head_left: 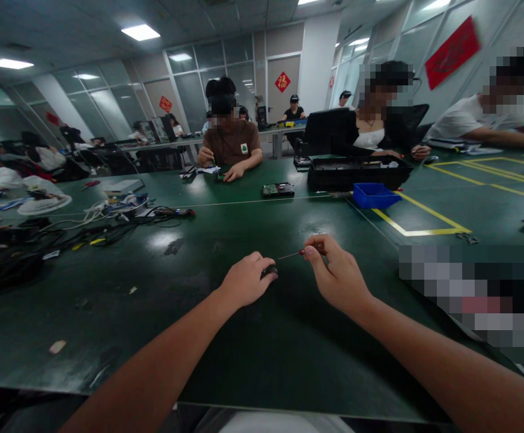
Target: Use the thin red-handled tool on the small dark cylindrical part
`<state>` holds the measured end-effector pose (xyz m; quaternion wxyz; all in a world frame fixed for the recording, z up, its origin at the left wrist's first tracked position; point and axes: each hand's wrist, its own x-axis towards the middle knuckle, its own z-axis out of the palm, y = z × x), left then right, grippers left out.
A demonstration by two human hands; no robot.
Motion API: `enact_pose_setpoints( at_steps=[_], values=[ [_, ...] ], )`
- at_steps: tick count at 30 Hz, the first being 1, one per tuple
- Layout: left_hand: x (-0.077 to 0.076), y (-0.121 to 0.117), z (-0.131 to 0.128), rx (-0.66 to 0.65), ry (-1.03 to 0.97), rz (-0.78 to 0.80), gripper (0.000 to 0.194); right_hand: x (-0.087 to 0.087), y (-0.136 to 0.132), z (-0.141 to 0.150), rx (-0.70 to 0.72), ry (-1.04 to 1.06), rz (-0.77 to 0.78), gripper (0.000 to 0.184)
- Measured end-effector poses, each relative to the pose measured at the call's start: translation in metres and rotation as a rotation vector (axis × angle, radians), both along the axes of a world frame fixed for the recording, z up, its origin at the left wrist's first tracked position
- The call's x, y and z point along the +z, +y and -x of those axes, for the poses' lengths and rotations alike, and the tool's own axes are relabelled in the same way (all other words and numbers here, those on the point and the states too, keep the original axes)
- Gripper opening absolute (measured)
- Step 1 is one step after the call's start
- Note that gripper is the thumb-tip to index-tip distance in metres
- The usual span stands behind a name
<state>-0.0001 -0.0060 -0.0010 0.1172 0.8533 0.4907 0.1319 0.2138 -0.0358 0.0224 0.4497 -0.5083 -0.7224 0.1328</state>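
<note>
Over the middle of the green table (226,349), my left hand (246,279) is closed around a small dark part (270,271). Most of that part is hidden by my fingers, so its kind does not show. My right hand (334,270) grips the handle of a thin screwdriver (291,255). The screwdriver's shaft points left, with its tip just above and right of the small dark part. A small gap seems to lie between tip and part.
A hard drive (278,190) lies farther back, left of a black tray (356,174) and a blue bin (374,195). Tangled cables (104,225) spread at left. Across the table sits a person in a brown shirt (235,144); others sit at right. Yellow tape (437,231) marks the right side.
</note>
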Motion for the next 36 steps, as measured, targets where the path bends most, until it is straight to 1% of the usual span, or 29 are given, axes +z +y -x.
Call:
enact_pose_setpoints(
  at_steps=[1, 3, 5, 7, 12, 15, 19, 23, 28, 34, 36],
  values=[
    [0.000, 0.000, -0.001, 0.008, 0.035, -0.004, 0.037, 0.000, 0.000, 0.000, -0.008, -0.001, -0.001, 0.017],
    [0.000, -0.001, -0.003, 0.015, 0.073, -0.012, 0.033, 0.000, 0.000, 0.000, -0.007, -0.004, -0.008, 0.017],
    [0.001, -0.001, -0.004, 0.013, 0.070, -0.002, 0.026, 0.000, -0.001, 0.000, 0.003, -0.005, -0.009, 0.017],
    [0.002, -0.001, -0.004, 0.020, 0.026, 0.020, 0.022, 0.000, -0.001, 0.000, 0.011, -0.006, -0.007, 0.017],
    [0.003, 0.002, 0.002, 0.068, -0.233, 0.068, 0.019, 0.000, -0.002, -0.001, 0.018, -0.001, -0.009, 0.017],
    [0.004, 0.004, 0.006, 0.140, -0.380, 0.073, 0.023, 0.000, -0.002, -0.001, 0.027, -0.006, 0.009, 0.017],
    [0.005, 0.008, 0.010, 0.229, -0.513, 0.012, 0.024, 0.001, -0.002, 0.000, 0.035, -0.013, 0.012, 0.017],
    [0.008, 0.014, 0.016, 0.258, -0.589, -0.013, 0.026, 0.000, -0.001, 0.000, 0.041, -0.002, 0.016, 0.017],
    [0.007, 0.023, 0.022, 0.317, -0.679, 0.063, 0.033, 0.000, -0.002, -0.001, 0.044, -0.011, 0.016, 0.017],
    [-0.001, 0.034, 0.027, 0.353, -1.015, 0.189, 0.026, 0.000, -0.002, -0.001, 0.040, -0.022, 0.007, 0.017],
    [-0.001, 0.036, 0.029, 0.384, -1.096, 0.202, 0.024, 0.000, -0.001, -0.001, 0.044, -0.019, 0.005, 0.017]
  ],
)
